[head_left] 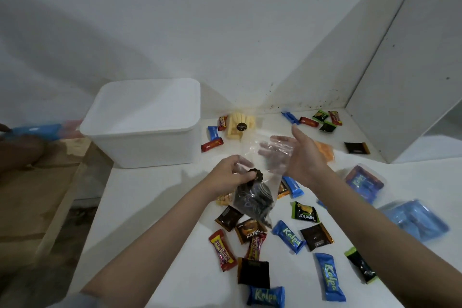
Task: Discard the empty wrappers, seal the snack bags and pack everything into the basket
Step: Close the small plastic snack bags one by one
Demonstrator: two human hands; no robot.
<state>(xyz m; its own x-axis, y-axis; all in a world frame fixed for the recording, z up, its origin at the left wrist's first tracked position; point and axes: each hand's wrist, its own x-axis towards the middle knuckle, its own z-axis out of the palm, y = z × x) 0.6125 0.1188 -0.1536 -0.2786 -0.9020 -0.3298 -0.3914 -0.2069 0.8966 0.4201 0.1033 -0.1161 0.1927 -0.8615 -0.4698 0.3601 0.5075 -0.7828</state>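
I hold a clear plastic snack bag [260, 197] of dark cookies above the white table [155, 197]. My left hand [230, 174] pinches one dark cookie at the bag's open mouth. My right hand [295, 155] grips the bag's upper edge, with its fingers seen through the plastic. A white tub [145, 122] with a white lid stands at the back left. Several small wrapped snacks [287, 236] in blue, red, brown, black and green lie scattered below and around the bag. A bag of pale yellow sticks [240, 125] lies beside the tub.
More wrapped snacks [322, 120] lie near the back wall corner. Blue multi-packs in clear trays [417, 217] sit at the table's right edge. A white cabinet [410, 82] rises at the right. Another person's hand [5, 130] with a blue pack shows at the far left.
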